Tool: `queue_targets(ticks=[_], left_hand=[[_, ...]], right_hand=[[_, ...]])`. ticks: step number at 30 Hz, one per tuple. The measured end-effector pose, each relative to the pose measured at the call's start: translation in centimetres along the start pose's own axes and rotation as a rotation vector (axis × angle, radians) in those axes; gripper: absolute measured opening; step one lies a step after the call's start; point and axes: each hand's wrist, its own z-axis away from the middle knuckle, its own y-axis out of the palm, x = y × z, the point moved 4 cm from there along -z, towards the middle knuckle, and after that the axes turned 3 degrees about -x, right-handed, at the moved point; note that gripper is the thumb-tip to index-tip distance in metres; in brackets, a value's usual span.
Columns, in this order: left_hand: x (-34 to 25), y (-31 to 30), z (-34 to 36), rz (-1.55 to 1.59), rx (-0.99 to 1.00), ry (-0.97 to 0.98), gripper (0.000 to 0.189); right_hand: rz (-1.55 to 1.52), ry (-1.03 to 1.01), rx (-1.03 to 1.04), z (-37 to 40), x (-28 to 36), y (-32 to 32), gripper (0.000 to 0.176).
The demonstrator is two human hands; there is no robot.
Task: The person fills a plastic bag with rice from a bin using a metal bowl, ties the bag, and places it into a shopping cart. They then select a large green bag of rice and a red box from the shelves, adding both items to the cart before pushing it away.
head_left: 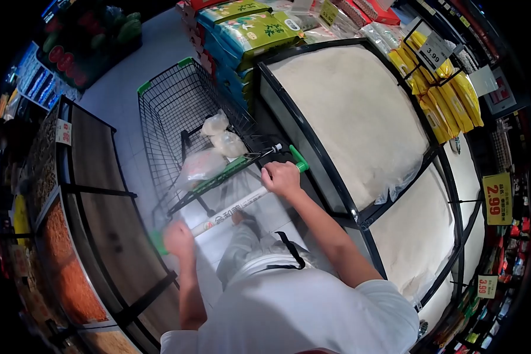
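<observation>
A wire shopping cart with green corner pieces stands in front of me in the aisle. My right hand is wrapped round the right end of its white push handle, beside the green end piece. At the handle's left end my left hand is closed round the bar next to the other green end, slightly blurred. Inside the cart lie several pale plastic bags: one large bag near the handle, and smaller ones beyond it. What the bags contain cannot be made out.
Close on the right stands a black-framed bin of white grain, with more bins behind me. Stacked green and blue bags rise at the cart's front right. Bins with orange goods line the left. Tiled floor runs ahead.
</observation>
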Motion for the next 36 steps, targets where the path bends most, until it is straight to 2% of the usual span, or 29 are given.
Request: queue_targets(ticks=[4, 5, 9, 12, 17, 21, 24, 27, 30, 34, 36], left_hand=[[-0.2, 1.5, -4.3, 0.009, 0.015, -0.018, 0.034], [-0.6, 1.5, -5.5, 0.012, -0.033, -0.006, 0.033], [-1.1, 1.3, -10.6, 0.043, 0.014, 0.008, 0.032], [-0.2, 2.8, -13.6, -0.012, 0.126, 0.0, 0.036], [0.9, 5.1, -18.9, -0.105, 0.142, -0.066, 0.04], [2.4, 7.2, -22.3, -0.071, 0.036, -0.063, 0.039], [3.0, 7.8, -25.3, -0.113, -0.05, -0.044, 0.029], [3.1, 9.6, -27.2, -0.037, -0.053, -0.029, 0.025], [5.7, 10.3, -30.3, -0.036, -0.038, -0.066, 0.023], [7.6, 12.0, -33.7, -0.049, -0.006, -0.084, 0.022], [7.7, 12.0, -35.6, -0.051, -0.096, -0.044, 0.032]], right_hand=[[0.012, -0.019, -0.034, -3.7, -0.1, 2.4, 0.025], [0.008, -0.021, -0.032, -4.7, -0.1, 3.0, 0.025], [0.001, -0.014, -0.016, -9.0, 0.6, 5.0, 0.026], [0.009, -0.026, -0.036, -11.5, 1.1, 6.3, 0.026], [-0.049, -0.057, -0.086, -16.5, 1.5, 9.1, 0.026], [-0.077, -0.08, -0.08, -19.9, 2.0, 10.9, 0.028], [-0.105, -0.112, -0.067, -22.8, 2.7, 11.9, 0.028], [-0.135, -0.134, -0.014, -24.9, 2.0, 13.1, 0.029], [-0.193, -0.139, 0.058, -27.0, 3.5, 15.0, 0.029], [-0.239, -0.167, 0.134, -29.7, 4.1, 16.2, 0.031], [-0.287, -0.157, 0.146, -30.8, 4.8, 16.9, 0.032]])
